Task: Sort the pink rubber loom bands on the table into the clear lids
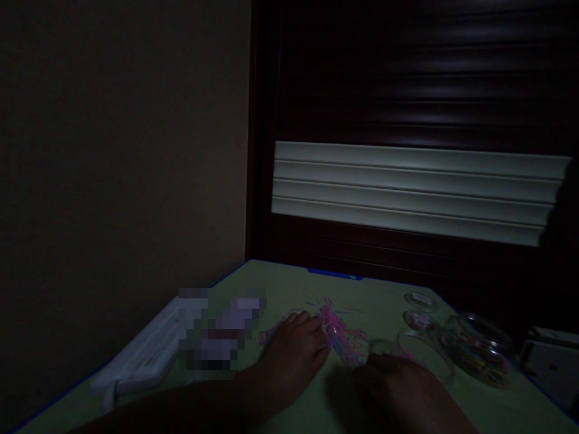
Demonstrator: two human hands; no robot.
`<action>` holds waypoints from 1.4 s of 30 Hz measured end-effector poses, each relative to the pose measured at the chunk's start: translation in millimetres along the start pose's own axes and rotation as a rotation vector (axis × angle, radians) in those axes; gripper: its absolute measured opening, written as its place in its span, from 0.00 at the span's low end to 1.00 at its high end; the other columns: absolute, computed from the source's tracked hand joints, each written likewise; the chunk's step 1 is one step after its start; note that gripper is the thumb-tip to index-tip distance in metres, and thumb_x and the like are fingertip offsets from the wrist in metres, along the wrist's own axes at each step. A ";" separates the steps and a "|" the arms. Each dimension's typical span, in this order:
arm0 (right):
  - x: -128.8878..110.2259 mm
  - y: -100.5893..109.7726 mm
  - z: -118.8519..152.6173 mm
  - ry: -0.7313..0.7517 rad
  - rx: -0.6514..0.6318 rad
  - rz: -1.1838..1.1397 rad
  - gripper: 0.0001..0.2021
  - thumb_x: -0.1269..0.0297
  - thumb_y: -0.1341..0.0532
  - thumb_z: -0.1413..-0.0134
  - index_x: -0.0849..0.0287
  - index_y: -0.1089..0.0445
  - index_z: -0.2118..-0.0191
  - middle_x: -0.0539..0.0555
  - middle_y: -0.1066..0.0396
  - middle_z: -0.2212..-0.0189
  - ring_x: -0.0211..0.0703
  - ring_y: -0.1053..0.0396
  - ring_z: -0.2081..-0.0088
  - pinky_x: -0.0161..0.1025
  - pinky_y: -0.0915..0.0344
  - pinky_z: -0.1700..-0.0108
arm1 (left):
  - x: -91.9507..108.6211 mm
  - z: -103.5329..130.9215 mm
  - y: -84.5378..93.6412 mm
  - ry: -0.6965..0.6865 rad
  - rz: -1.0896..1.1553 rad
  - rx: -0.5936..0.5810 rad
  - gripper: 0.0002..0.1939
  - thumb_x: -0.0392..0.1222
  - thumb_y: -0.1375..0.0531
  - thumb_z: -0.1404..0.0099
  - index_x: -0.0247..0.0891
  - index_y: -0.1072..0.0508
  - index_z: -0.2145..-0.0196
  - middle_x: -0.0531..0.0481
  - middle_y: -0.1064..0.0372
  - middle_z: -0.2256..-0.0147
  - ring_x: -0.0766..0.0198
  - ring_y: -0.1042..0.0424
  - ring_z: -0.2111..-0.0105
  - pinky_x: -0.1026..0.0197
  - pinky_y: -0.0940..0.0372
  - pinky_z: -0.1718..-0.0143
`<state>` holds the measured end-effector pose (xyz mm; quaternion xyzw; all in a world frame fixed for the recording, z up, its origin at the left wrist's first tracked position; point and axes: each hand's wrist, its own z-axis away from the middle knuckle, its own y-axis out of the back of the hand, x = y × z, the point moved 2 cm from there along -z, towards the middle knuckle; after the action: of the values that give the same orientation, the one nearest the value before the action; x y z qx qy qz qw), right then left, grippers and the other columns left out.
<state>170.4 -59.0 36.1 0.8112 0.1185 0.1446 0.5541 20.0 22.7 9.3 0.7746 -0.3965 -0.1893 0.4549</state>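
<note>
Wall (122, 138), brown and dim, rises at the far left beside the green table (275, 280) with its blue edge. Along that edge lies a long white object (140, 355), and just right of it is a pale item (228, 331) hidden by pixelation. The left hand (294, 352) is palm down, fingers loosely bent, touching the heap of small bands (335, 331), mostly pink, spread over the middle of the table; whether it grips any cannot be told. Behind the table stands a dark slatted panel (407, 78) with a pale lit stretch. The right hand (400, 383) is partly curled, near a clear round container (446, 358); its grip cannot be told. Farther back lie two small round pieces (421, 301), then a clear jar (479, 349) of coloured loops, and a white box (549, 361) beyond the table's right edge.
</note>
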 end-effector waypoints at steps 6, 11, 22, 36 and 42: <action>-0.9 4.6 -0.3 0.025 -0.016 0.012 0.11 0.80 0.42 0.58 0.56 0.28 0.73 0.48 0.28 0.77 0.39 0.31 0.76 0.32 0.43 0.76 | -0.1 -2.3 -0.5 0.021 -0.021 -0.004 0.06 0.35 0.45 0.39 0.37 0.29 0.71 0.50 0.35 0.69 0.61 0.39 0.65 0.57 0.44 0.59; -3.6 8.3 -0.2 0.025 -0.031 -0.016 0.10 0.78 0.43 0.56 0.56 0.29 0.74 0.48 0.28 0.77 0.39 0.31 0.76 0.33 0.43 0.76 | -1.4 -2.4 -3.8 0.017 -0.041 0.011 0.07 0.33 0.46 0.40 0.36 0.30 0.74 0.50 0.36 0.70 0.61 0.39 0.65 0.57 0.44 0.60; -3.0 10.1 -0.2 0.003 -0.063 -0.026 0.10 0.77 0.44 0.54 0.57 0.29 0.74 0.50 0.29 0.76 0.40 0.32 0.76 0.33 0.44 0.76 | -5.5 -0.4 -1.5 0.033 -0.010 0.055 0.06 0.33 0.46 0.40 0.37 0.31 0.73 0.51 0.36 0.70 0.62 0.39 0.66 0.58 0.44 0.61; 4.6 16.7 -0.9 -0.057 0.092 -0.088 0.14 0.81 0.48 0.52 0.56 0.30 0.66 0.52 0.29 0.69 0.42 0.30 0.68 0.33 0.38 0.69 | 17.6 2.2 22.0 -0.171 0.037 0.093 0.07 0.33 0.51 0.35 0.35 0.34 0.66 0.49 0.38 0.67 0.61 0.40 0.65 0.56 0.44 0.60; 2.4 17.1 -2.4 -0.036 0.072 -0.036 0.15 0.82 0.47 0.56 0.55 0.30 0.68 0.50 0.30 0.74 0.40 0.31 0.71 0.31 0.40 0.72 | 24.5 5.0 29.4 -0.315 0.023 0.092 0.08 0.33 0.52 0.34 0.35 0.34 0.66 0.48 0.37 0.68 0.61 0.40 0.67 0.57 0.44 0.64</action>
<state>172.3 -62.2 53.2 0.8309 0.1284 0.1155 0.5289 18.8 -7.3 33.5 0.7509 -0.4798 -0.2848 0.3532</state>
